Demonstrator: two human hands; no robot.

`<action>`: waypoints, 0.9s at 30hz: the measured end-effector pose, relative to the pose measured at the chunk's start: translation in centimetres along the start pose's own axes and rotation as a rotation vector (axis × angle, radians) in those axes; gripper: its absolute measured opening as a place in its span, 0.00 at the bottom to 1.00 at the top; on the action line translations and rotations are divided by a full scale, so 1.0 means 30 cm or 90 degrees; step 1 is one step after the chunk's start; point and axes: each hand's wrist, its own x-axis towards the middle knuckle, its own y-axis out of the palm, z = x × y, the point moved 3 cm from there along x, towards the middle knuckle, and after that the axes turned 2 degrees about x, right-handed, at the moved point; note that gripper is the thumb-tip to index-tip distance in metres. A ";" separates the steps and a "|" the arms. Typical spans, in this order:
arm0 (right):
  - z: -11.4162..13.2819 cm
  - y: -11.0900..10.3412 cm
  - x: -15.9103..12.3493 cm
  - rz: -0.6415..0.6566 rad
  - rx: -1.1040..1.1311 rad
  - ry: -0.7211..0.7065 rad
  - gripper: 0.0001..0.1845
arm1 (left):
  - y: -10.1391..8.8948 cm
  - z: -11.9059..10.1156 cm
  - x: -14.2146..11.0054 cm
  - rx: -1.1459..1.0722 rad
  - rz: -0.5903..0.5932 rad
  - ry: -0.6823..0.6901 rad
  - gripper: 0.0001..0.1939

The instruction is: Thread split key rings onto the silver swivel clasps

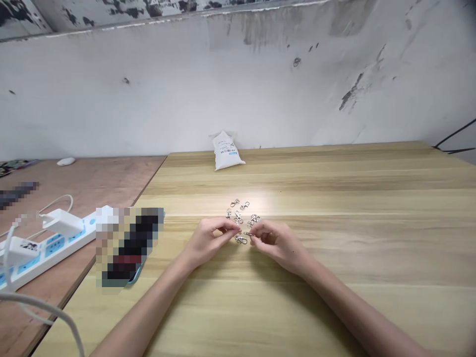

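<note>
Silver swivel clasps (241, 213) lie heaped on the table (334, 258) just beyond our hands, our right hand (278, 245) pinching a slim clasp (248, 234) pointing left at our left hand (208, 242), whose closed fingers (231, 227) may hold something too small to tell.

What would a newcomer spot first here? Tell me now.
The left hand and right hand meet just below a small heap of metal clasps on the light wooden table. A white bag stands near the far edge, and a power strip lies on the darker board to the left.
</note>
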 end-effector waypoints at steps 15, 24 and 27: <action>0.023 -0.028 0.002 -0.104 -0.444 -0.254 0.08 | 0.002 0.015 -0.003 0.295 0.026 0.078 0.04; 0.040 -0.013 -0.004 -0.149 -0.587 -0.339 0.07 | -0.010 0.023 -0.003 0.241 -0.003 0.076 0.05; 0.058 -0.007 -0.006 -0.234 -0.584 -0.365 0.06 | -0.008 0.015 -0.005 0.247 -0.003 0.085 0.05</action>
